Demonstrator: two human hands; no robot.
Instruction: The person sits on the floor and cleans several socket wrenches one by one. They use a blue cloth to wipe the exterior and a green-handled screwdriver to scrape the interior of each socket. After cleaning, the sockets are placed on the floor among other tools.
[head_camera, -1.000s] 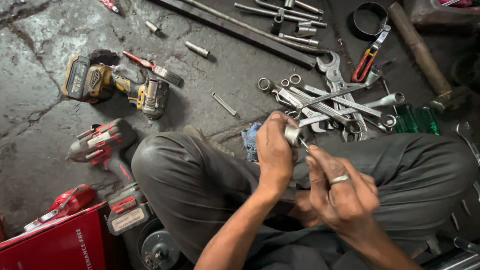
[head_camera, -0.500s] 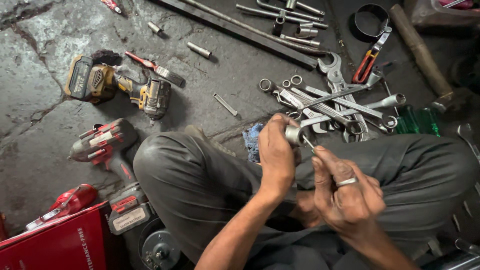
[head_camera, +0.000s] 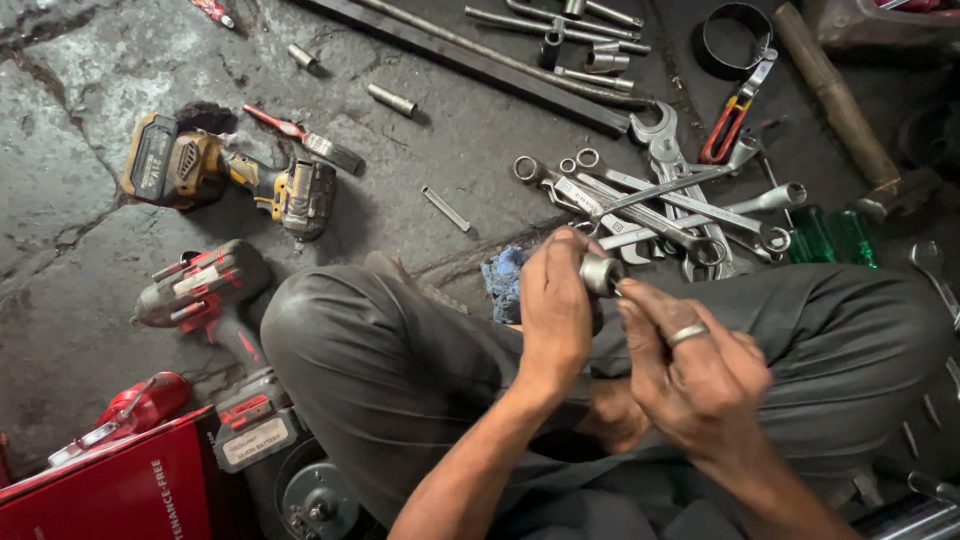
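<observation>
My left hand (head_camera: 556, 305) is closed around a small silver metal socket (head_camera: 601, 273), held above my crossed legs in grey trousers (head_camera: 390, 370). My right hand (head_camera: 690, 370), with a ring on one finger, has its fingertips pinched against the socket's open end. Whether something small sits between those fingertips is hidden. A pile of silver wrenches (head_camera: 660, 205) lies on the floor just beyond both hands.
A yellow cordless impact driver (head_camera: 230, 175) and a red cordless driver (head_camera: 200, 290) lie at the left. A red box (head_camera: 120, 490) sits at the bottom left. A blue rag (head_camera: 505, 280), red-handled pliers (head_camera: 728, 125), green-handled screwdrivers (head_camera: 830, 235) and long bars (head_camera: 500, 60) lie around.
Both hands have shifted slightly right and up with the socket. My right fingertips have closed in on the socket's end.
</observation>
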